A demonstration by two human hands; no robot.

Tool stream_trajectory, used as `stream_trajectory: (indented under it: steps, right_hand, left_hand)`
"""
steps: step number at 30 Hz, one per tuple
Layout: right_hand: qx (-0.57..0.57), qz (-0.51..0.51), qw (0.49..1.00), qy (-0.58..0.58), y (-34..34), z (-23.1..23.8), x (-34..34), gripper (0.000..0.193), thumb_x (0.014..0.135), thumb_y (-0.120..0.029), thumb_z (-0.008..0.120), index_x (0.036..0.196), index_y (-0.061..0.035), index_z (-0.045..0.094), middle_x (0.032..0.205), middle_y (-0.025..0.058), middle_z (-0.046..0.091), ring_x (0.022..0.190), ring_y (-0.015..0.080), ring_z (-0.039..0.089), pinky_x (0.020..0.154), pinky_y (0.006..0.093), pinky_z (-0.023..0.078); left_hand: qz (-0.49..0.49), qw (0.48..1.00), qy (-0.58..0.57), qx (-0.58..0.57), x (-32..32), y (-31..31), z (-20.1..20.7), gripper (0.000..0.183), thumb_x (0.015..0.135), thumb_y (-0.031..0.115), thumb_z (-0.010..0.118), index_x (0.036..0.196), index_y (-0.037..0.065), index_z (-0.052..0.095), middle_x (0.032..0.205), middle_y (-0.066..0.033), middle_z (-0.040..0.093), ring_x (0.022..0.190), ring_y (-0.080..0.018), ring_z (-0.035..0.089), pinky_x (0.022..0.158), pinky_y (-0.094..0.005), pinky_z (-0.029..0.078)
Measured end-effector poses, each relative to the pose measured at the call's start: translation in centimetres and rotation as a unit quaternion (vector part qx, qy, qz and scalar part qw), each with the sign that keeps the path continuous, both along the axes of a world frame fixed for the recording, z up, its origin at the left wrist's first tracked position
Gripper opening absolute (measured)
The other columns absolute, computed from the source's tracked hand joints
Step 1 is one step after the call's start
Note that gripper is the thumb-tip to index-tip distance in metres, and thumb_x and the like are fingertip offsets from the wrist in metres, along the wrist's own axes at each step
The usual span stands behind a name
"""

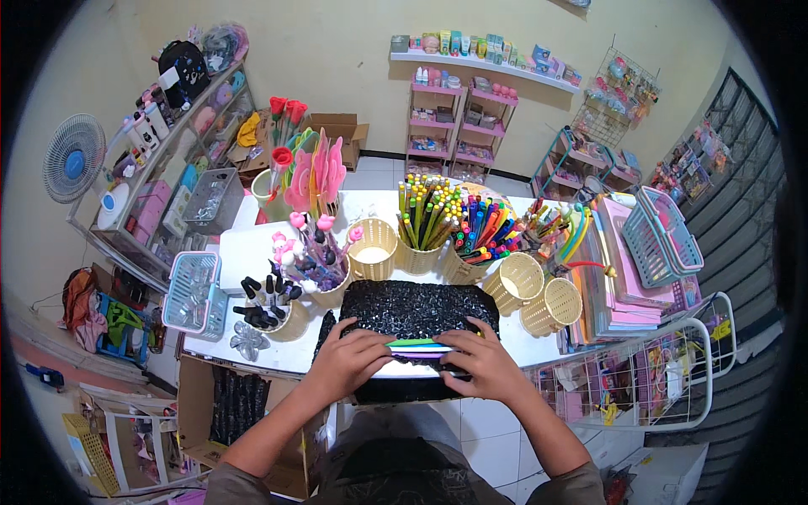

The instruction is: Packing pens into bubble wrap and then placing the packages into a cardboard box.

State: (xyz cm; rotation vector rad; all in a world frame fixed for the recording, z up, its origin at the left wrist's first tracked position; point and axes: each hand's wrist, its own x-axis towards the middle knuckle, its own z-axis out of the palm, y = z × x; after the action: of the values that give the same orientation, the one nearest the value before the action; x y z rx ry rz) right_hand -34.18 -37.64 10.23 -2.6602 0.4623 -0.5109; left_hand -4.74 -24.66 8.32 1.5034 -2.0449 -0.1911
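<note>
A sheet of black bubble wrap (421, 307) lies across the front of the white table, its near end hanging over the edge. On it is a small bundle of long thin coloured sticks (414, 348), with green, white and purple showing; their exact kind I cannot make out. My left hand (352, 360) grips the bundle's left end, fingers curled over it and the wrap. At the other end my right hand (481, 358) does the same, thumb below and fingers above. Both ends of the sticks are hidden under my hands.
Woven cups stand behind the wrap, one with colourful pens (486, 231), one with pencils (425, 210). Black pens (268, 303) and a blue basket (195, 290) are at left. Stacked notebooks (623, 269) and a white wire rack (640, 370) are at right. An opened cardboard box (198, 404) sits below.
</note>
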Motion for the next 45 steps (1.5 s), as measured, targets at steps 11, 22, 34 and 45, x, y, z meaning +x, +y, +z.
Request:
stream_trajectory:
  steps: [11,22,34,45]
  right_hand:
    - [0.099,-0.02,0.993,-0.059,-0.9,-0.8,-0.3,0.015,0.101,-0.014,0.078,0.113,-0.0046,0.077,0.124,0.0136,0.081,0.119,0.0322,0.077,0.118,0.0511,0.052]
    - [0.141,-0.03,0.99,-0.012,-2.1,0.5,-0.3,0.024,0.104,-0.02,0.077,0.118,-0.002,0.074,0.109,0.0166,0.08,0.099,0.0384,0.078,0.088,0.0466,0.063]
    - [0.088,-0.051,0.989,-0.108,-2.2,-0.4,-1.7,0.023,0.1,-0.014,0.083,0.118,0.0002,0.082,0.116,0.017,0.083,0.104,0.0353,0.081,0.092,0.0442,0.065]
    - [0.169,-0.085,0.97,-0.151,-2.8,-2.2,-0.9,0.016,0.099,-0.004,0.079,0.114,0.0001,0.084,0.107,0.0169,0.084,0.093,0.0319,0.082,0.084,0.0393,0.064]
  left_hand:
    - [0.049,0.993,0.093,0.053,0.0,-1.2,1.4,0.012,0.098,0.022,0.083,0.104,0.011,0.084,0.103,-0.0061,0.084,0.102,-0.0247,0.078,0.102,-0.0443,0.05]
    - [0.038,0.988,0.095,0.112,0.9,-3.4,1.3,0.015,0.099,0.026,0.083,0.099,0.011,0.081,0.09,-0.0086,0.081,0.087,-0.0322,0.076,0.088,-0.0441,0.051]
    - [0.072,0.993,0.062,0.064,-0.7,-3.4,1.3,0.013,0.093,0.017,0.082,0.102,0.009,0.079,0.099,-0.0054,0.079,0.099,-0.027,0.07,0.094,-0.0424,0.045]
    - [0.09,0.984,0.088,0.125,-0.7,-3.8,2.1,0.014,0.095,0.021,0.081,0.104,0.013,0.073,0.096,-0.0045,0.066,0.096,-0.0251,0.067,0.083,-0.0402,0.039]
